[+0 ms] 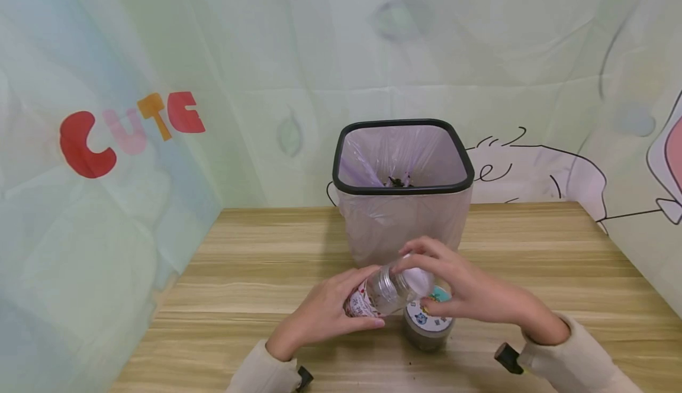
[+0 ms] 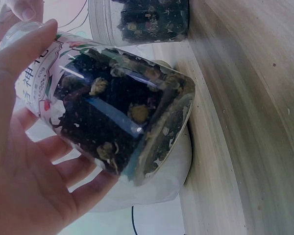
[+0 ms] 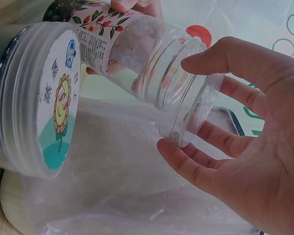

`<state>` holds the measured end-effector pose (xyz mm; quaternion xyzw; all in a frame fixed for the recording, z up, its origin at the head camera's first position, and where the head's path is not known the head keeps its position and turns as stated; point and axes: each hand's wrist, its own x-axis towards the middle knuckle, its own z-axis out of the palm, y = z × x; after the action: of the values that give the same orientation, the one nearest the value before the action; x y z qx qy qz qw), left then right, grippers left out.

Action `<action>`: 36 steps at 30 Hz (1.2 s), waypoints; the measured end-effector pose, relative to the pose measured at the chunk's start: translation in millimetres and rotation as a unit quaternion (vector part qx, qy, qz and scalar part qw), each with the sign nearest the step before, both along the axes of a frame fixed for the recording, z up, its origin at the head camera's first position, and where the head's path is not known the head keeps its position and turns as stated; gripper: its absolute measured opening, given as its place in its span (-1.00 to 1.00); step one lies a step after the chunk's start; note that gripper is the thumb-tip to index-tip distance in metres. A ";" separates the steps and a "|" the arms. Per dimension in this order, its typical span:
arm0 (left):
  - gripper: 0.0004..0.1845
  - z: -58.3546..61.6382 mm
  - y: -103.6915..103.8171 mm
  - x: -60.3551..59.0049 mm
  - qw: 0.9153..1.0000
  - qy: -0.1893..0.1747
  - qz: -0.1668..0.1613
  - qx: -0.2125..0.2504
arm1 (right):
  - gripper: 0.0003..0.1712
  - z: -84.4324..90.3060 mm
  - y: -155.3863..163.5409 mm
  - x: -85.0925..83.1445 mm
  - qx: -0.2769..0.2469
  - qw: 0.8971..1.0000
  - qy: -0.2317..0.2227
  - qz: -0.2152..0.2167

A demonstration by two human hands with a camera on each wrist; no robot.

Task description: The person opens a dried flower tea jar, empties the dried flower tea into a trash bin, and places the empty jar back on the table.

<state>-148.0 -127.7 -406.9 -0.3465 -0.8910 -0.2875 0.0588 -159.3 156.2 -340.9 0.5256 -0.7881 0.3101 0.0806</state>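
Hands meet just above the near edge of the wooden table (image 1: pixel 256 274). The left hand (image 1: pixel 319 316) curls round the labelled base of a clear plastic jar (image 1: pixel 385 291), tipped on its side, dried flowers and dark leaves packed at its bottom. The right hand (image 1: pixel 463 292) cups the jar's open mouth, fingers (image 3: pixel 220 142) loosely spread and touching the rim, not clenched. Smooth and light, the jar probably slips easily; the label band looks the surest hold. A second lidded jar (image 1: pixel 428 322) stands beneath, mostly covered by the hands. Behind stands a bag-lined waste bin (image 1: pixel 403 144); the dark scraps inside are too small to identify.
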 end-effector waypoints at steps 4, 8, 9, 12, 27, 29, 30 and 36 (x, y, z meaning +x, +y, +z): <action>-0.13 0.1 -0.6 0.0 1.000 0.004 -0.002 0.002 | -0.27 -1.6 5.2 -0.7 -0.003 1.000 0.010 -0.010; -0.13 0.3 -0.8 0.3 1.000 0.006 0.000 0.001 | -0.23 -6.4 13.1 -1.6 -0.004 1.000 0.018 -0.024; -0.13 0.4 -0.9 0.5 1.000 0.006 0.001 0.001 | -0.22 -7.6 15.5 -1.8 -0.004 0.999 0.019 -0.029; -0.12 0.4 -1.5 1.5 1.000 0.003 0.004 -0.003 | -0.21 -10.8 23.6 -1.9 0.001 0.999 0.012 -0.044; -0.10 0.7 -2.9 3.3 1.000 -0.001 0.009 -0.010 | -0.20 -30.2 58.7 -0.1 0.008 0.995 0.020 -0.101; -0.11 1.0 -2.7 3.1 1.000 -0.001 0.008 -0.009 | -0.20 -33.1 61.9 -0.1 0.006 0.994 0.022 -0.106; -0.11 1.1 -2.6 3.0 1.000 -0.002 0.008 -0.009 | -0.20 -34.4 63.3 -0.3 0.003 0.994 0.021 -0.105; -0.11 1.2 -2.5 3.0 1.000 -0.002 0.009 -0.009 | -0.23 -41.1 70.6 -0.2 -0.001 0.994 0.014 -0.108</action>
<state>-145.0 -130.2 -405.7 -0.3384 -0.8968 -0.2795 0.0563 -159.5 226.8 -382.0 0.4418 -0.8387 0.2929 0.1247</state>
